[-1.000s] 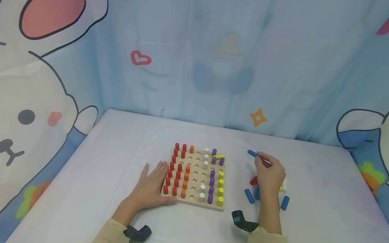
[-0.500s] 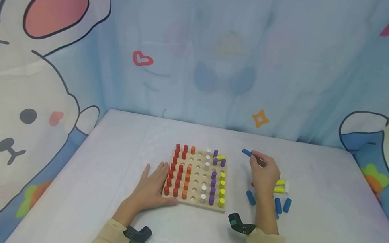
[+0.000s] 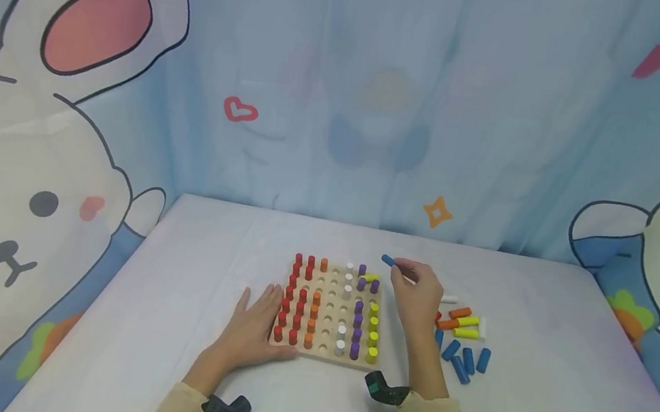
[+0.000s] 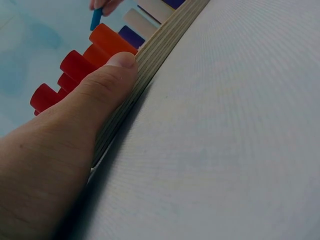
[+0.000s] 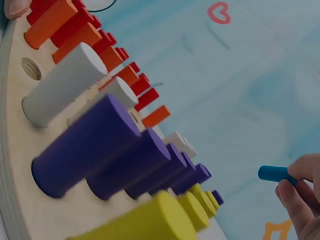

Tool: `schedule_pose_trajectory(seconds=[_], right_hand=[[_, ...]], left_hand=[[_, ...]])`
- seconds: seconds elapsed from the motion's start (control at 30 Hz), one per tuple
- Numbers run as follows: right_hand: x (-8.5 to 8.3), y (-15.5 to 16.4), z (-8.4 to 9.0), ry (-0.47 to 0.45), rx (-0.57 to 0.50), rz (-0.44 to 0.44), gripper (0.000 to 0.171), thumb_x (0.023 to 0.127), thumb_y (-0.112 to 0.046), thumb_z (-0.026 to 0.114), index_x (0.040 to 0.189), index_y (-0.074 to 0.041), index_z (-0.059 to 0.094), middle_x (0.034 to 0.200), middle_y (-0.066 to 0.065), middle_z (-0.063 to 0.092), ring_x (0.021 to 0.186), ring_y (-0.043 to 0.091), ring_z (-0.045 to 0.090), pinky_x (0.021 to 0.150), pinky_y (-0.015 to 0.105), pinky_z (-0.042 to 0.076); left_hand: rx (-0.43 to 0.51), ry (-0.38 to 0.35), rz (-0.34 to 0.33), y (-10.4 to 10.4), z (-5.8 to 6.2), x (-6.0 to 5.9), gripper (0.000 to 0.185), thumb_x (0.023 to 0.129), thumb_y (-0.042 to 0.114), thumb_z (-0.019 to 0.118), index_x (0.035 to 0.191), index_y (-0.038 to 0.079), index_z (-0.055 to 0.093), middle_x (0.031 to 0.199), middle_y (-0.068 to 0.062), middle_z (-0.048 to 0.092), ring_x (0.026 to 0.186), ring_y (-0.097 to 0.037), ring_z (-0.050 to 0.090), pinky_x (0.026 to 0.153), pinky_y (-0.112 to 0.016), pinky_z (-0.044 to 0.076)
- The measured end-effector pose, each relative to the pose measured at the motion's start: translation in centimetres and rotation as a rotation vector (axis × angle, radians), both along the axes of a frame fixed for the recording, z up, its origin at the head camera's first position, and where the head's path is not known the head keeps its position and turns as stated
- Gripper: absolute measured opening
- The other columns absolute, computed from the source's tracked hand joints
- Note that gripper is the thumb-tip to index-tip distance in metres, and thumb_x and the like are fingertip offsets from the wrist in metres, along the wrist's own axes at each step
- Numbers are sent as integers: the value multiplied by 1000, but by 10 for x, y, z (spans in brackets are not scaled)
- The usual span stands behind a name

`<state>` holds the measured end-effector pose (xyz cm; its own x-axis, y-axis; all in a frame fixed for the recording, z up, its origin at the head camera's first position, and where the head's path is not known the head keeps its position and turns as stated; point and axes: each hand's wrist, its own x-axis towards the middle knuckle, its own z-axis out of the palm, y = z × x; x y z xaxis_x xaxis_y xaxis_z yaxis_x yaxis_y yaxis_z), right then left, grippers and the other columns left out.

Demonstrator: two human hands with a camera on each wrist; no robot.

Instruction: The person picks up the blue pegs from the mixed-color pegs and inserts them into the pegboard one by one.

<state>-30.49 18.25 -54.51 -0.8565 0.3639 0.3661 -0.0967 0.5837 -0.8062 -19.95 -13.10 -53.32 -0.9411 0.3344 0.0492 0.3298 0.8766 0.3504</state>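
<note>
A wooden pegboard [image 3: 324, 354] carries columns of red, orange, white, purple and yellow pegs, with a column of bare holes in its middle. One yellow peg [image 3: 369, 277] lies on its side across the far right corner. My left hand [image 3: 253, 327] rests against the board's left side and near corner, fingers straight; its thumb [image 4: 107, 82] lies along the near edge in the left wrist view. Just right of the board's far corner, my right hand [image 3: 418, 296] pinches a blue peg [image 5: 276, 173] between thumb and fingertips, raised above the table.
Loose pegs lie right of the board: several blue pegs [image 3: 461, 370], orange pegs [image 3: 460, 313], yellow pegs [image 3: 465, 333] and white ones. The white-covered table [image 3: 563, 372] ends at a blue cartoon curtain [image 3: 380, 102] behind.
My right hand has moved left toward the board with the blue peg, uncovering more of the loose pegs. My left hand keeps its place at the board.
</note>
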Motion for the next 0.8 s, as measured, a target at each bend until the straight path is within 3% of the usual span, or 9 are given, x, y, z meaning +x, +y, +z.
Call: schedule_pose_trajectory(seconds=[0.13,0.23,0.27,0.33,0.57,0.8], right_hand=[[-2,-17,6,50,34,64,25,90,-44,58,104,-27,70,105,-10,62,101,6,64,82,24,56],[-1,-27,9,66,67,105,16,90,-31,64,101,-22,72,103,-6,63,99,12,65,81,27,57],[-7,-28,3,46,125,76,15,89,-33,65,100,-25,71,102,-9,62,98,11,65,79,26,58],[-1,-37,16,23,160,100,12,89,-28,67,100,-24,71,101,-10,61,97,11,65,78,25,58],[40,-67,77,-91,106,249,16,88,-11,66,103,-8,70,105,6,63,104,26,65,84,33,57],[42,-80,74,-103,240,269,16,87,-12,68,103,-11,71,104,4,68,99,21,67,82,31,57]], left_hand=[[4,4,0,0,-3,-2,119,67,91,41,153,13,16,159,0,18,149,-15,11,119,-52,-4],[7,1,-1,0,-4,-1,119,66,91,40,153,13,17,159,0,19,149,-16,11,119,-53,-4],[5,-1,-1,0,-4,-1,119,66,92,39,153,13,16,159,0,19,149,-16,11,119,-53,-4],[3,1,-2,-1,-3,-2,120,66,92,38,153,13,17,159,0,19,149,-16,11,119,-53,-3],[7,15,0,-3,-1,-1,119,67,90,42,153,11,19,159,-2,20,148,-18,13,119,-54,-1],[-14,26,-9,-1,-3,-3,119,67,91,41,153,11,18,159,-1,20,148,-17,13,119,-54,1]])
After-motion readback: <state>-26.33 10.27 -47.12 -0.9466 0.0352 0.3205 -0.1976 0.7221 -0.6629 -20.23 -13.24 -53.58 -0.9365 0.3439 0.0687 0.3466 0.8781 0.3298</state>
